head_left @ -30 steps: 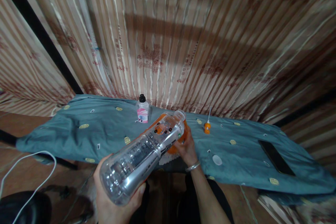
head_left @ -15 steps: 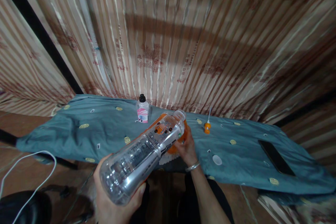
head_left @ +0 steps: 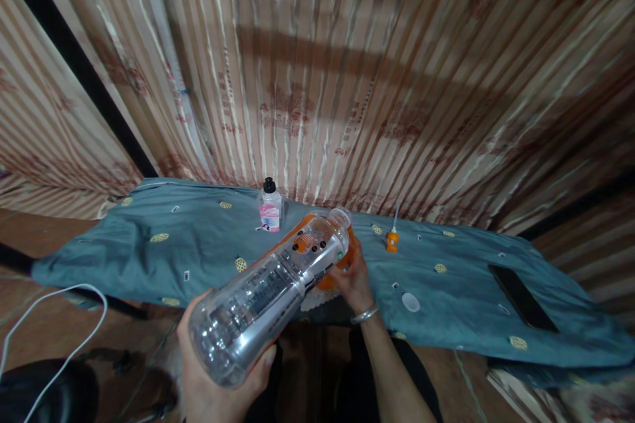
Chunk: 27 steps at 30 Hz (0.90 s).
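My left hand (head_left: 218, 370) is closed around the base of a clear plastic bottle (head_left: 262, 304). The bottle is tilted, its uncapped-looking neck pointing away and to the right. Behind the neck, my right hand (head_left: 353, 277) is wrapped round an orange container (head_left: 353, 244), mostly hidden by the clear bottle. Whether the two touch I cannot tell. To the right of the container lies an orange pump or spray top (head_left: 391, 241) with a thin whitish tube. A white round disc, like a cap (head_left: 411, 302), rests near the front edge.
A small clear bottle with a black cap and pink label (head_left: 270, 208) stands toward the back of the green-blue cloth (head_left: 203, 238). A dark phone (head_left: 523, 297) lies at the right. Behind hangs a striped curtain (head_left: 317, 79). A white cable (head_left: 102, 317) loops at the lower left.
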Motion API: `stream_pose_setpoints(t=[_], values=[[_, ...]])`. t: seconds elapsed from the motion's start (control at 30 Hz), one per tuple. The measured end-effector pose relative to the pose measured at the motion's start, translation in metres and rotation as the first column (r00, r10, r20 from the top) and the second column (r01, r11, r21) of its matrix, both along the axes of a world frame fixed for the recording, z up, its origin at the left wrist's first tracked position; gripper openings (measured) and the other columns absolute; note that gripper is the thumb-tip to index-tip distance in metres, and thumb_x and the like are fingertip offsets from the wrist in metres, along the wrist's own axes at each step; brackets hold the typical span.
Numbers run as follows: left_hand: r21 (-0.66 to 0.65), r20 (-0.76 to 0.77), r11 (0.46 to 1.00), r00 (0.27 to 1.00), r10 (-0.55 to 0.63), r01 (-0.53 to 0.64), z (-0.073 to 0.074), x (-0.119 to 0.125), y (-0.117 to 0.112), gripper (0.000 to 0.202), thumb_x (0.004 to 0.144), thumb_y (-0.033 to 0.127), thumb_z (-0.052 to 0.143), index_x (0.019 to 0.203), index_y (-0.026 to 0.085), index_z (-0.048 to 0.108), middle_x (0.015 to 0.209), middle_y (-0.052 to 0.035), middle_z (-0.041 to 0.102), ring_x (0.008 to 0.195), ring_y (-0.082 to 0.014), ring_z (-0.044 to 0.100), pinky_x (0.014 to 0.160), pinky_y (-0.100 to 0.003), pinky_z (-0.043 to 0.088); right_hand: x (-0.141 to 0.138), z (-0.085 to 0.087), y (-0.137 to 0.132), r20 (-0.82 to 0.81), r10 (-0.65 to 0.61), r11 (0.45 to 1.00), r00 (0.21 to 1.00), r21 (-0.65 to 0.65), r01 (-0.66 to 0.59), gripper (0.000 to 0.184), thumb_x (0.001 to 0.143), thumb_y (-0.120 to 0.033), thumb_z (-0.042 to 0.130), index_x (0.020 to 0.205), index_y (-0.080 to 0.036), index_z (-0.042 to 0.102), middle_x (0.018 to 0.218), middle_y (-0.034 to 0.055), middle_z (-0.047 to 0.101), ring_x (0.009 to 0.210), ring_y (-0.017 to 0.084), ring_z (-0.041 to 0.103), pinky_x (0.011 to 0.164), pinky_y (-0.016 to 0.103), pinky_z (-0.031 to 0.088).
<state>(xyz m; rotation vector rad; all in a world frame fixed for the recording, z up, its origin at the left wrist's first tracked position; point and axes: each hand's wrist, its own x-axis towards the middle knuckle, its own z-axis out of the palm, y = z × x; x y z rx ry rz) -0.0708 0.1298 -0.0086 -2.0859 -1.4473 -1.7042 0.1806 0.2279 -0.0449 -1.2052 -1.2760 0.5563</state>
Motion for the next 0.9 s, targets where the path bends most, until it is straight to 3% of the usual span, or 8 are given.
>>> stream_pose_setpoints(t=[0.23,0.53,0.63,0.77,0.9], values=[[0.019,0.016,0.999,0.999,0.033,-0.033,-0.002,0.003,-0.001,0.097,0.072,0.044,0.091,0.151,0.011,0.047,0.110,-0.0140,0.068,0.083,-0.0266,0.074,0.065,-0.035,0.063,0.000,-0.002,0.000,0.019,-0.019,1.000,1.000,-0.003,0.019,0.073,0.076,-0.038,0.081,0.142,-0.022,0.054,0.131,0.0107,0.074,0.125,0.031,0.071,0.107,0.047,0.058],[0.030,-0.074,0.998,0.995,0.063,-0.061,-0.007,-0.005,0.002,0.090,0.073,0.045,0.088,0.144,0.005,0.050,0.109,-0.0175,0.070,0.085,-0.0279,0.074,0.067,-0.035,0.061,0.001,-0.002,0.001,0.025,0.001,1.000,1.000,0.014,-0.001,0.076,0.077,-0.039,0.082,0.146,-0.022,0.053,0.135,0.0106,0.073,0.127,0.029,0.070,0.108,0.045,0.058],[0.019,-0.042,0.999,0.998,0.047,-0.046,-0.005,-0.004,0.003,0.082,0.074,0.044,0.088,0.137,0.003,0.054,0.106,-0.0176,0.069,0.082,-0.0260,0.073,0.065,-0.032,0.060,0.000,-0.002,0.001,0.027,-0.001,1.000,1.000,0.015,0.001,0.076,0.077,-0.038,0.082,0.146,-0.022,0.053,0.136,0.0106,0.073,0.127,0.029,0.070,0.107,0.044,0.059],[0.035,-0.061,0.999,0.998,0.036,-0.034,0.001,0.000,0.003,0.083,0.077,0.043,0.086,0.140,0.003,0.049,0.105,-0.0160,0.068,0.079,-0.0239,0.074,0.064,-0.030,0.061,0.000,-0.003,0.001,0.017,-0.014,1.000,1.000,0.015,0.013,0.075,0.076,-0.036,0.081,0.144,-0.022,0.053,0.135,0.0110,0.073,0.126,0.030,0.071,0.108,0.046,0.059],[0.014,-0.036,1.000,0.999,0.001,-0.001,0.011,0.006,0.001,0.070,0.075,0.044,0.087,0.128,0.009,0.056,0.102,-0.0133,0.068,0.078,-0.0235,0.073,0.063,-0.030,0.061,0.001,-0.004,0.001,0.013,0.000,1.000,1.000,-0.002,0.000,0.076,0.076,-0.036,0.082,0.145,-0.022,0.052,0.135,0.0105,0.073,0.126,0.030,0.071,0.108,0.046,0.058]])
